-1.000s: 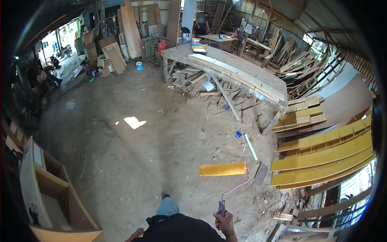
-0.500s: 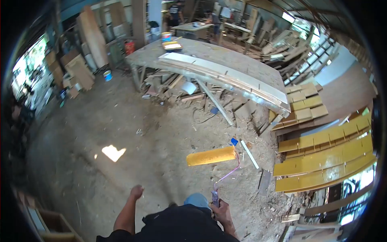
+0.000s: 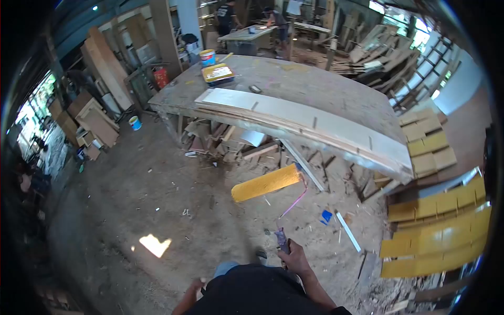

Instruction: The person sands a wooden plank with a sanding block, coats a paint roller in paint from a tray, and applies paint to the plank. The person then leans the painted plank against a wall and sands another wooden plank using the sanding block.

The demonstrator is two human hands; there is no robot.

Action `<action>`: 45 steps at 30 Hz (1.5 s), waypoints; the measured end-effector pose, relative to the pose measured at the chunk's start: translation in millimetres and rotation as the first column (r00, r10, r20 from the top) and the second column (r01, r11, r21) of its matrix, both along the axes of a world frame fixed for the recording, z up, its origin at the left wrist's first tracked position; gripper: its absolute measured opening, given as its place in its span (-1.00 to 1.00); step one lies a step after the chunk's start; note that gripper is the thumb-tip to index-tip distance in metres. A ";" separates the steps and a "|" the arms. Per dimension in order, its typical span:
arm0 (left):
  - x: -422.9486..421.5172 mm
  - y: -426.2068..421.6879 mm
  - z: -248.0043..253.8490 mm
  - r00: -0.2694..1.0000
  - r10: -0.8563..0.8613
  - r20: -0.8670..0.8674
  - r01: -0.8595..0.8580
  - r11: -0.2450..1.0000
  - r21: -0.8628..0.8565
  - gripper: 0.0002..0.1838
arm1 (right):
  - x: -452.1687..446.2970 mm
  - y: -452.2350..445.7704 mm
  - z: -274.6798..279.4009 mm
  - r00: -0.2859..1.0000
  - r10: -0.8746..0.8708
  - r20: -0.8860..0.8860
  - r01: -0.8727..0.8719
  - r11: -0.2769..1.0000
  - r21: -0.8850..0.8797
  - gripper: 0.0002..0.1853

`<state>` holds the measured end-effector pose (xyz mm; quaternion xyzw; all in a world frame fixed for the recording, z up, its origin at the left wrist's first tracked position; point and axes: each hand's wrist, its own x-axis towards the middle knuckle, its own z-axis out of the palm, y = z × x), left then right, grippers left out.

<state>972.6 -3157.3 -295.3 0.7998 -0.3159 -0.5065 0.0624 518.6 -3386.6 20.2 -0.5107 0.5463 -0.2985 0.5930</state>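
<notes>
A: What has just changed on your feed?

B: My view has come closer to the tabletop (image 3: 341, 84), which fills more of it than half a second ago. The left grip (image 3: 195, 286), swung out ahead then, is back beside the black shirt (image 3: 252, 291).

A: And the right grip (image 3: 296, 257)?

B: Closed, fingers wrapped round the handle of the paint roller (image 3: 266, 183). I see the roller held out in front, its yellow-coated sleeve tilted and touching nothing that I can make out.

A: Is the left one holding anything?

B: I see nothing in it, but its fingers are too unclear for me to tell how far open they are.

A: What does the change mean for the work?

B: I judge the roller is nearer the paint tray (image 3: 218, 74), beside the bucket (image 3: 208, 58), and the white boards (image 3: 294, 116) along the near edge.
</notes>
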 end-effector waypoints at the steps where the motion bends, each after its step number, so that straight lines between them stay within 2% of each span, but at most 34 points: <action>1: -8.1 14.4 9.2 0.999 0.040 -0.031 -0.038 0.998 0.054 -0.59 | 10.7 -28.4 3.4 0.999 0.034 -0.001 -0.034 0.999 -0.001 -0.79; 5: -19.0 11.4 29.3 0.954 0.282 -0.097 -0.268 0.954 0.133 -0.54 | 46.2 -139.0 34.4 0.997 0.048 0.064 -0.053 0.995 0.080 -0.78; 7: -15.4 -19.6 23.5 0.937 0.333 -0.106 -0.317 0.938 0.144 -0.52 | 62.7 -185.8 28.5 0.988 0.001 0.156 -0.025 0.988 0.152 -0.79; 9: 2.4 -73.5 6.3 0.940 0.325 -0.107 -0.312 0.942 0.128 -0.49 | 79.2 -234.4 11.9 0.991 0.003 0.132 -0.021 0.991 0.135 -0.78; 12: 53.9 -189.8 -35.0 0.977 0.202 -0.067 -0.202 0.979 0.013 -0.46 | 108.7 -299.4 -5.2 0.998 0.005 0.068 -0.009 0.998 0.062 -0.78; 14: 98.8 -301.6 -59.9 0.995 0.013 0.098 0.009 0.974 -0.225 -0.43 | 143.8 -353.5 -0.9 1.000 0.020 -0.018 -0.019 0.999 0.049 -0.79; 15: 132.2 -357.7 -76.7 0.982 -0.040 0.183 0.078 0.976 -0.204 -0.39 | 159.6 -373.1 5.5 0.999 0.023 -0.042 -0.020 0.998 0.063 -0.79; 16: 162.5 -423.8 -73.4 0.959 -0.093 0.266 0.143 0.974 -0.176 -0.34 | 180.2 -397.3 12.6 0.999 0.001 0.040 -0.004 0.998 0.070 -0.79; 17: 172.6 -491.3 -27.6 0.981 -0.004 0.192 0.070 0.939 -0.337 -0.41 | 196.1 -420.0 17.6 0.991 -0.021 0.130 0.011 0.997 0.073 -0.79; 18: 183.2 -561.3 1.7 0.942 -0.109 0.317 0.225 0.906 -0.358 -0.46 | 205.3 -444.5 6.6 0.998 0.004 0.058 -0.002 0.999 -0.039 -0.79; 19: 193.7 -620.8 37.6 0.940 -0.087 0.331 0.228 0.880 -0.416 -0.51 | 215.0 -463.1 10.3 0.998 0.005 0.057 -0.003 1.000 -0.024 -0.79; 20: 195.7 -679.9 97.9 0.952 -0.046 0.304 0.179 0.885 -0.429 -0.47 | 226.1 -486.7 15.4 0.997 -0.011 0.077 0.012 1.000 -0.009 -0.79; 21: 198.9 -724.7 122.5 0.969 0.065 0.239 0.098 0.786 -0.611 -0.49 | 238.8 -513.1 19.3 0.994 -0.028 0.104 0.028 1.000 -0.001 -0.79; 22: 198.5 -770.9 165.5 0.982 0.040 0.182 0.105 0.687 -0.719 -0.52 | 249.7 -537.5 26.8 0.990 -0.041 0.132 0.036 0.999 0.040 -0.78; 24: 200.5 -850.6 191.7 0.971 0.080 0.227 0.153 0.521 -0.840 -0.51 | 269.3 -592.0 32.1 0.994 -0.026 0.105 0.023 0.999 0.027 -0.78; 26: 193.1 -911.3 224.0 0.968 0.078 0.238 0.174 0.477 -0.862 -0.49 | 285.3 -653.5 25.3 0.997 0.009 0.074 -0.004 0.998 -0.069 -0.75; 27: 193.4 -939.6 220.2 0.968 0.087 0.236 0.166 0.485 -0.859 -0.49 | 299.7 -685.5 39.1 0.993 0.017 0.119 -0.017 1.000 -0.006 -0.76; 29: 190.2 -984.7 211.9 0.946 0.078 0.315 0.252 0.433 -0.865 -0.34 | 323.0 -752.8 49.1 0.979 0.039 0.199 -0.053 0.996 0.068 -0.79; 30: 183.4 -997.1 238.3 0.908 0.032 0.417 0.346 0.504 -0.792 -0.22 | 334.3 -794.3 38.7 0.969 0.055 0.242 -0.072 0.996 0.061 -0.81; 31: 181.7 -1014.3 236.6 0.905 0.041 0.423 0.347 0.501 -0.793 -0.22 | 345.1 -832.2 32.1 0.967 0.064 0.248 -0.079 0.995 0.055 -0.81; 33: 174.0 -1043.8 218.4 0.883 0.165 0.439 0.341 0.416 -0.843 -0.23 | 370.5 -909.7 22.9 0.933 0.138 0.331 -0.177 0.980 0.091 -0.84; 34: 181.6 -1061.3 192.5 0.869 0.111 0.482 0.367 0.510 -0.778 -0.18 | 383.6 -947.1 16.1 0.929 0.126 0.348 -0.169 0.981 0.097 -0.84; 35: 180.6 -1066.6 196.9 0.864 0.097 0.495 0.380 0.520 -0.765 -0.18 | 396.5 -981.6 7.0 0.935 0.170 0.311 -0.205 0.975 0.083 -0.85; 37: 171.1 -1071.1 223.2 0.798 0.040 0.601 0.446 0.631 -0.635 -0.16 | 424.1 -1041.8 -6.6 0.935 0.217 0.279 -0.248 0.965 0.081 -0.85; 43: 163.7 -1077.5 233.4 0.836 0.082 0.543 0.353 0.678 -0.645 -0.14 | 490.3 -1162.6 -57.6 0.919 0.201 0.339 -0.262 0.954 0.144 -0.84; 45: 162.9 -1079.1 237.0 0.846 0.082 0.526 0.335 0.686 -0.646 -0.13 | 505.2 -1183.8 -69.0 0.924 0.142 0.354 -0.219 0.958 0.186 -0.84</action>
